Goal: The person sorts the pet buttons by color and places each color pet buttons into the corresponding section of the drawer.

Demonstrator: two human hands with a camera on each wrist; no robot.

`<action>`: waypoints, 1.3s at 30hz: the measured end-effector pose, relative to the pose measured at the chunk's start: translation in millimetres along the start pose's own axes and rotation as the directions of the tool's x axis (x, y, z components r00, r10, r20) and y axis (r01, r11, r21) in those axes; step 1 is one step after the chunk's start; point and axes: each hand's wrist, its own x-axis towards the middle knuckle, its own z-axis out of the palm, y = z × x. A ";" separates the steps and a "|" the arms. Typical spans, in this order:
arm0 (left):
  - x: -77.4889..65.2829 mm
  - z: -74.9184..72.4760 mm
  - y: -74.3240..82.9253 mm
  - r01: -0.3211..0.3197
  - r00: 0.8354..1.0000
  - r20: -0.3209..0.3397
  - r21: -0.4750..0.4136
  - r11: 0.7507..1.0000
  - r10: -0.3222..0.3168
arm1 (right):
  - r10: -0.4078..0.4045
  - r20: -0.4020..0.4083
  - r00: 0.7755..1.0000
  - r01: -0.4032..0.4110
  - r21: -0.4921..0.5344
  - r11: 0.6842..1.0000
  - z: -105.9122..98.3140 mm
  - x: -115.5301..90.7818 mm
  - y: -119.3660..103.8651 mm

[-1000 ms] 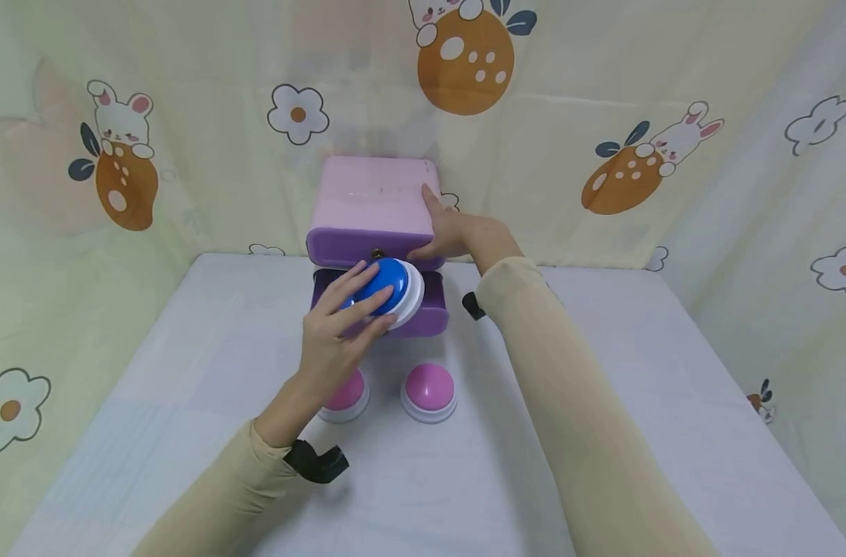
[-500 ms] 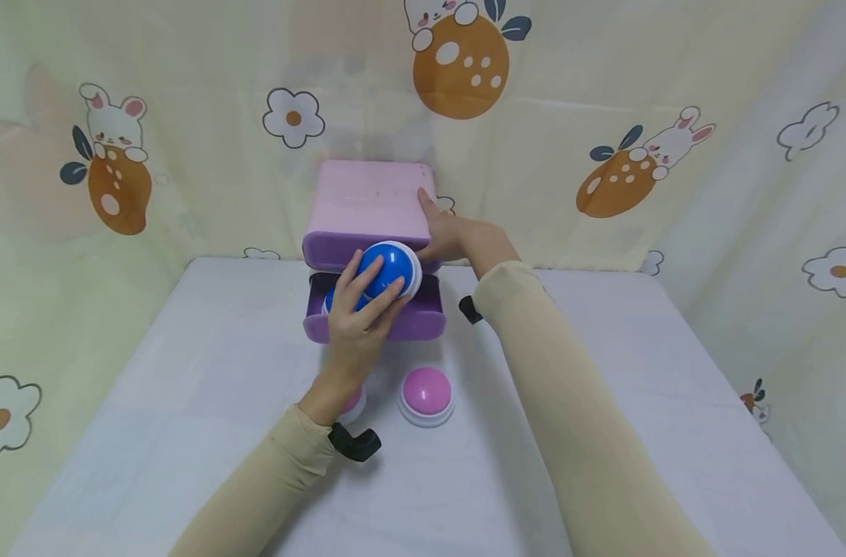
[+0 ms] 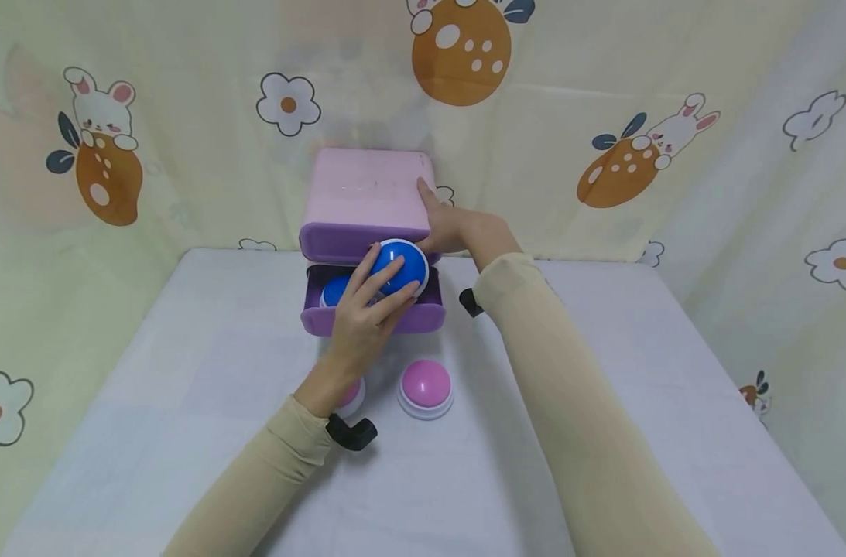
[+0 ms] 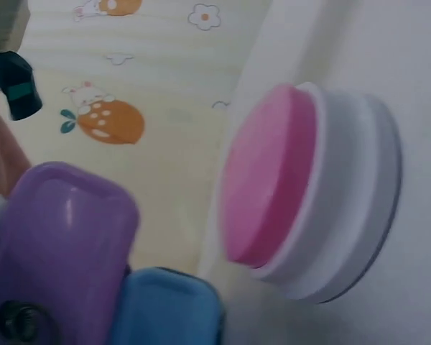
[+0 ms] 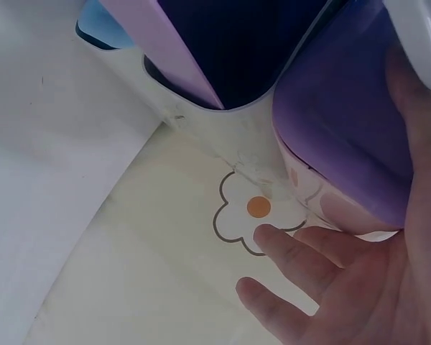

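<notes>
My left hand (image 3: 360, 325) holds a blue-domed push button (image 3: 416, 267) with a white base, fingers spread over the dome. It is tilted above the pulled-out purple drawer (image 3: 426, 318) of a small pink-topped drawer cabinet (image 3: 367, 186). Inside that drawer, at its left, sits another blue-domed button (image 3: 334, 290). My right hand (image 3: 452, 228) rests against the cabinet's right side. In the right wrist view, its thumb lies on the upper purple drawer front (image 5: 345, 122), with the other fingers (image 5: 294, 255) extended along the side. The left hand's fingers are outside the left wrist view.
Two pink-domed buttons stand on the white table in front of the cabinet: the right one (image 3: 426, 384) in full view, the left one (image 3: 353, 394) partly behind my left wrist. A light blue drawer (image 4: 169, 309) shows lower on the cabinet. A patterned curtain (image 3: 534, 155) hangs behind.
My left hand has carried the blue button slightly right over the drawer, uncovering the other blue button at the drawer's left. The right hand has stayed on the cabinet's side.
</notes>
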 end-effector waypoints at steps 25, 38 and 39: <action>18.6 -33.0 -31.5 -0.340 0.910 0.230 -0.064 0.938 0.345 | 0.076 0.039 0.996 -0.071 -0.107 0.992 -4.3 -7.5 -2.5; 17.3 -31.4 -34.1 -0.316 0.920 0.228 -0.054 0.947 0.320 | 0.065 0.026 0.998 -0.063 -0.081 0.995 -1.7 -9.4 -2.4; 17.5 -30.7 -33.2 -0.310 0.924 0.218 -0.048 0.950 0.312 | 0.060 0.027 0.998 -0.058 -0.083 0.995 -1.6 -9.3 -1.9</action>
